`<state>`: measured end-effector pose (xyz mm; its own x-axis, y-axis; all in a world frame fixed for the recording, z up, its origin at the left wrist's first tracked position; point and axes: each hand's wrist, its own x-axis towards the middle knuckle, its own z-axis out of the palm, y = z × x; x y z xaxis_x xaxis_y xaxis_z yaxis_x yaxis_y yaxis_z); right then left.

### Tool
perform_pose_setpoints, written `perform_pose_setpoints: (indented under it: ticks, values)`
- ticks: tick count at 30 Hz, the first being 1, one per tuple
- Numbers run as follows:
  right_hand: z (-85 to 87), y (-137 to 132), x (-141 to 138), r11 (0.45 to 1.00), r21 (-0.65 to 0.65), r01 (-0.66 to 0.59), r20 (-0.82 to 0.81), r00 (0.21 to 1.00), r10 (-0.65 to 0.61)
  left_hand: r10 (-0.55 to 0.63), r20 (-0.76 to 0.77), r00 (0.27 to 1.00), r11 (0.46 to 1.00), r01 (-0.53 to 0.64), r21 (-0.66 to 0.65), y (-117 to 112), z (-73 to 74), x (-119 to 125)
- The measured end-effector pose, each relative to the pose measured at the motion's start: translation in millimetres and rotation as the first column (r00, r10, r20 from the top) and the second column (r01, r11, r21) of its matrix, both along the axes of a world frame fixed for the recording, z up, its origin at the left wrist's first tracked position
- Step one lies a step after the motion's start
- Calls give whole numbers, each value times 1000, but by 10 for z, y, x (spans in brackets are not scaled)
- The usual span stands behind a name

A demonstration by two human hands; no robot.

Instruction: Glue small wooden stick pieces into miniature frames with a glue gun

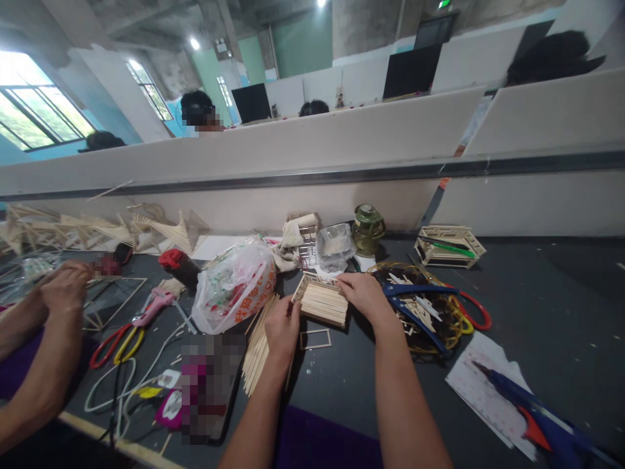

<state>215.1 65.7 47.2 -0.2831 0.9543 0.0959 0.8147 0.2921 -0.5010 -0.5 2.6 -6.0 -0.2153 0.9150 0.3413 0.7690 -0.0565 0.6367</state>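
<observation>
Both my hands hold a small box-like model made of thin wooden sticks (323, 301) just above the dark table (547, 306). My left hand (282, 327) grips its left end with curled fingers. My right hand (364, 295) closes over its right end from above. A small stick-built rectangular frame (315, 339) lies on the table right below the model. A loose bundle of bamboo sticks (257, 348) lies beside my left wrist.
A co-worker's hands (62, 286) work on a stick frame at far left. Nearby lie a printed plastic bag (235, 284), red-and-yellow scissors (127, 329), blue-handled cutters (418, 306), a blue glue gun (532, 410), a green jar (368, 228) and a stick tray (449, 246). Partition wall behind.
</observation>
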Motion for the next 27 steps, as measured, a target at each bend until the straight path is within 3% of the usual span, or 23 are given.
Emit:
perform_pose_setpoints:
  ticks: [27]
  values:
    - [16,-20,-4,1000,-4,-5,-3,1000,5,-4,3,1000,1000,4,-13,-14,7,-4]
